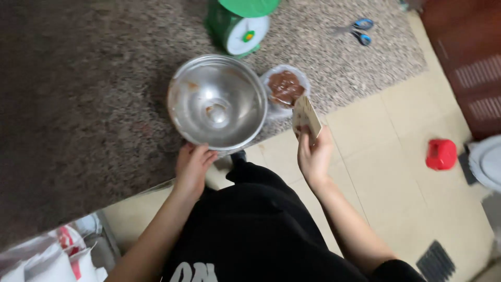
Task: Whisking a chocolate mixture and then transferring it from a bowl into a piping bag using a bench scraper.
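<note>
Left hand [192, 166] grips the steel bowl's [217, 102] near rim at frame centre; right hand [314, 154] pinches a flat scraper [306, 118].

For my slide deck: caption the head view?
Left hand steadies steel bowl; right hand holds scraper.

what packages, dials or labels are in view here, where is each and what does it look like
Scale dial: top centre of the stone counter, behind the steel bowl; round white face on a green kitchen scale.
Clear plastic wrap: right of the bowl, near the counter's edge; holds a brown paste.
White bags: bottom left, below the counter; crumpled, with red patches.
Flat tan scraper: held in the right hand; no label visible.
</note>
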